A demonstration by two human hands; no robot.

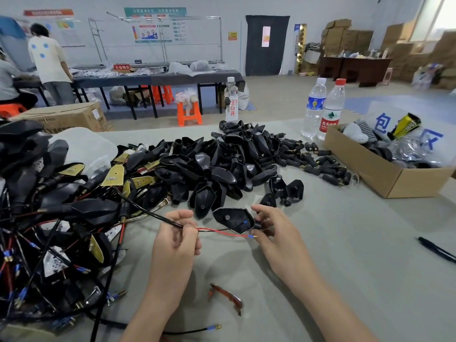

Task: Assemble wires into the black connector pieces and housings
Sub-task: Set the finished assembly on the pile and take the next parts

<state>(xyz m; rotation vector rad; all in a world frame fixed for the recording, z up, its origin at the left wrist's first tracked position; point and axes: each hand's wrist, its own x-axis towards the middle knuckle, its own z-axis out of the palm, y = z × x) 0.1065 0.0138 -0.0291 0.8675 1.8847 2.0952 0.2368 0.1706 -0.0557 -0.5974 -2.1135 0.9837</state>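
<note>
My left hand pinches a black cable where it splits into a red wire and a black wire. My right hand holds a black pointed housing by its round neck, open side up. The black wire's blue terminal lies inside the housing. The red wire's blue-sleeved brass terminal sits at my right thumb, below the housing. A big heap of empty black housings lies behind my hands. Small black connector plugs are scattered to its right.
A tangle of wired assemblies with brass plates fills the left of the table. A cardboard box stands at right, three water bottles behind the heap. An orange-handled tool and a loose cable lie near me, a pen far right.
</note>
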